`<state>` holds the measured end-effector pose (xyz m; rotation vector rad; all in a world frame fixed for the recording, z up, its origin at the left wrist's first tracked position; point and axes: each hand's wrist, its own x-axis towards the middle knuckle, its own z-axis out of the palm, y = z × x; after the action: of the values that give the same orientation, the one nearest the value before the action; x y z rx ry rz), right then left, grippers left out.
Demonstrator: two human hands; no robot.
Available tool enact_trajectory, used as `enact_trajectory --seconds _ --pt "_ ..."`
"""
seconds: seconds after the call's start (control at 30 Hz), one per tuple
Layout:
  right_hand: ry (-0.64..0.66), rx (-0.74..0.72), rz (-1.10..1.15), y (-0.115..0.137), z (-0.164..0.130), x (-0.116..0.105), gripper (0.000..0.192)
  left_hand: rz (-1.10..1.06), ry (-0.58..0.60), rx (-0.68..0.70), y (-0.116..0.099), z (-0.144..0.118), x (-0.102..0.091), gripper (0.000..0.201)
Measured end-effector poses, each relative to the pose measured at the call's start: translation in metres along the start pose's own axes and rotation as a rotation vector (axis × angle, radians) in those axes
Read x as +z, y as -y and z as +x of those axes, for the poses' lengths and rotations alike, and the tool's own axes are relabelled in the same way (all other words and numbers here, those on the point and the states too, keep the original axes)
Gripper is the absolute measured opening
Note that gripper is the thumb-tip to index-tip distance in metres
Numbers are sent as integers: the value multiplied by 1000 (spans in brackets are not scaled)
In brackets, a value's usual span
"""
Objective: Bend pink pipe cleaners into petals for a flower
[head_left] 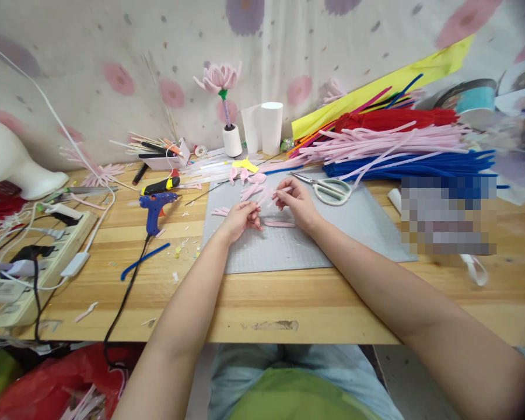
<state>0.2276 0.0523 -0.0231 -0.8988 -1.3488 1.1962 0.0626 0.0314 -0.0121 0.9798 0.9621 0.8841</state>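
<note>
Floral-patterned sheeting [170,35] hangs behind my wooden counter [297,297], with a pink flower [219,79] standing against it in a white holder [231,142]. Both my hands are above the grey mat [363,219]. My left hand [244,219] is curled, thumb and fingers pinching fuzzy pale pink strips [266,196], and my right hand [294,201] grips pink material too, between its fingertips. The strips lie in the gap between my hands; whether we're talking about one piece or several, I cannot tell. Another pink length [280,224] rests on the mat just below, and small pink loops [256,178] lie beyond my fingers. Scissors [314,182] sit just beside my right hand, near bundles of red stems [398,119], pink stems [385,144] and blue stems [420,166]. Over to the left, a blue glue gun [154,211] lies on the bare wood.
</note>
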Motion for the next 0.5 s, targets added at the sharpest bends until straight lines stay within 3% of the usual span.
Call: enact_trajectory --seconds 0.2,0.4,0.5 --pt "105 118 187 5 -2 0 28 -69 -16 -15 -3 -1 -3 23" --pt "265 175 55 4 -4 8 39 70 37 -31 -3 -1 5 19" --pt "335 178 -20 3 -5 8 37 157 -16 -48 2 3 10 24"
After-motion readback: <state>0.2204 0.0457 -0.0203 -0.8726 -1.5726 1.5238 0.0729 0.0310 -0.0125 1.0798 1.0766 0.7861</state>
